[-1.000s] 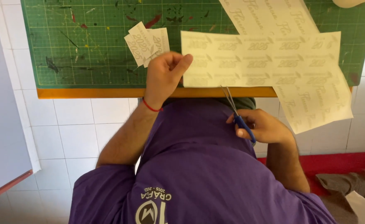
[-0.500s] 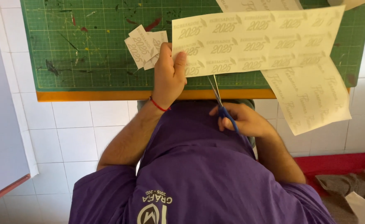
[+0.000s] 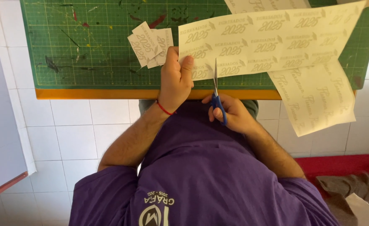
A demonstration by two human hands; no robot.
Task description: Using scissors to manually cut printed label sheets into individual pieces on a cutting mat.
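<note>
My left hand (image 3: pixel 175 79), with a red string at the wrist, pinches the left end of a cream printed sheet (image 3: pixel 276 37) above a green cutting mat (image 3: pixel 92 46). Blue-handled scissors (image 3: pixel 216 90) are gripped in my right hand (image 3: pixel 234 114). Their blades point up into the sheet's lower edge, just right of my left thumb. A second cream sheet (image 3: pixel 318 98) with script print lies under the first and hangs over the mat's near edge at the right. A few small cut slips (image 3: pixel 151 44) are piled on the mat left of my left hand.
The mat has paint marks and an orange strip (image 3: pixel 109 93) along its near edge. White tiles (image 3: pixel 79 134) lie below it. A white panel (image 3: pixel 0 138) stands at the left. Red fabric (image 3: pixel 343 163) and grey cloth (image 3: pixel 352 188) are at the lower right.
The printed sheet has swung left and up across the mat with my left hand. My right hand has brought the scissors up from the mat's edge, so the blades now reach into the sheet.
</note>
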